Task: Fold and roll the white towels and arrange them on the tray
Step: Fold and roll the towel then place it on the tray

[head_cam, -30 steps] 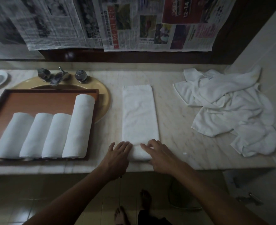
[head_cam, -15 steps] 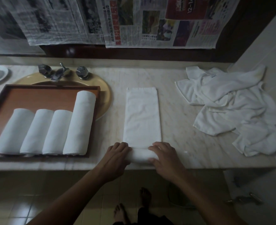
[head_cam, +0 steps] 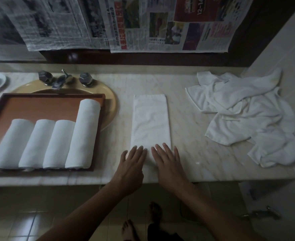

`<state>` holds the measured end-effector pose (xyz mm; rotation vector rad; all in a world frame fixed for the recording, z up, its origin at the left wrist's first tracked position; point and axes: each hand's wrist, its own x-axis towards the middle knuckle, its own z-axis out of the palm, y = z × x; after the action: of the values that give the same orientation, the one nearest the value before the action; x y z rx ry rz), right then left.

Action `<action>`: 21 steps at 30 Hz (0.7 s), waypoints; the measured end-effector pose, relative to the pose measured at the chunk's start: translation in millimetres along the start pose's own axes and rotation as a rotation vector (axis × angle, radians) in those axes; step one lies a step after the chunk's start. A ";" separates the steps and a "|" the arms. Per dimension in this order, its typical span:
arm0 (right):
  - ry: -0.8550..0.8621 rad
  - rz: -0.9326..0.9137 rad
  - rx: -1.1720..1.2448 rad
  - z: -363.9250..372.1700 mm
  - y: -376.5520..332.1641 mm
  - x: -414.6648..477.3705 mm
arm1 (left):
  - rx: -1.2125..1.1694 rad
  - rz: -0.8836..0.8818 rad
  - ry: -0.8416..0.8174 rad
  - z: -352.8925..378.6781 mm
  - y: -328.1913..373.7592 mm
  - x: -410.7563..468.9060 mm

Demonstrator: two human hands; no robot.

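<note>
At the near edge of the pale marble table (head_cam: 195, 153), both hands lie flat on the close end of the long folded white towel strip (head_cam: 151, 122); the left hand (head_cam: 131, 164) and the right hand (head_cam: 167, 162) sit side by side, palms down, fingers straight and slightly spread, pressing rather than pinching; whatever cloth is turned under the palms is hidden, so how thick the roll is cannot be told. What matters is the strip's direction: its long axis runs straight away from the person, with the flat length lying beyond the fingertips, so rolling likely means pushing forward with both hands evenly; neither hand is nearer, each covering about half the width. Well to the left sits the brown wooden tray (head_cam: 44, 105), holding four rolled white towels (head_cam: 56, 143) side by side with their axes also pointing away; the left hand is the closer one to it. To the right, apart from the strip, lies the loose heap of unfolded white towels (head_cam: 247, 115).
</note>
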<state>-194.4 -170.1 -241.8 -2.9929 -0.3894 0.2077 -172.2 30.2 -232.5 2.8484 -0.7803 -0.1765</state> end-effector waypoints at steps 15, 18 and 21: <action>-0.168 0.005 0.216 -30.1 17.0 5.8 | -0.096 0.040 -0.152 -4.6 -18.3 8.3; -0.154 0.011 0.277 -23.0 15.7 -16.4 | -0.157 0.108 -0.107 3.7 -16.9 -13.5; -0.146 -0.004 0.308 -22.2 15.6 -24.7 | -0.201 0.148 -0.085 5.9 -18.0 -23.0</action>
<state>-210.9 -193.6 -219.1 -2.6819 -0.3422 0.4442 -184.0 56.4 -240.5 2.5981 -0.9305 -0.3370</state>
